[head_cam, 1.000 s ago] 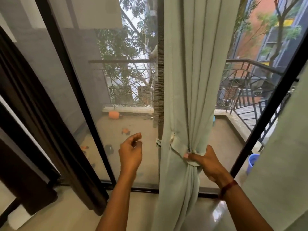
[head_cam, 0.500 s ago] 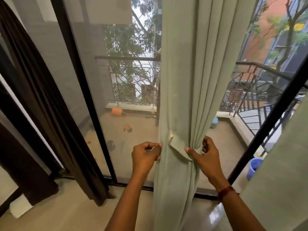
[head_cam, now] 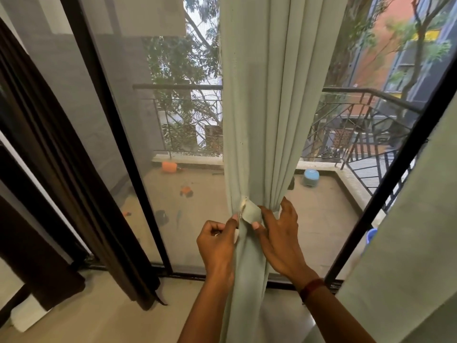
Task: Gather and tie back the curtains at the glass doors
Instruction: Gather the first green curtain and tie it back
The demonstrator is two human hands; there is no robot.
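Note:
A pale green curtain (head_cam: 262, 115) hangs gathered in front of the glass doors (head_cam: 183, 189), cinched at waist height by a matching fabric tieback (head_cam: 251, 213). My left hand (head_cam: 217, 246) is closed against the curtain's left edge, pinching one end of the tieback. My right hand (head_cam: 279, 233) has its thumb and fingers on the tieback's flap, its other fingers reaching around the right side of the bunch. A second pale green curtain (head_cam: 408, 243) hangs loose at the far right. A dark brown curtain (head_cam: 61, 169) hangs at the left.
Black door frames (head_cam: 118, 134) divide the glass. Beyond it lies a balcony with a metal railing (head_cam: 346, 125), an orange object (head_cam: 169, 167), a blue pot (head_cam: 310, 177) and a blue bucket (head_cam: 371, 235). A pale tiled floor (head_cam: 99, 318) lies below.
My left hand came from open air at the left to the curtain and closed on the tieback end. My right hand shifted from around the bunch to the flap.

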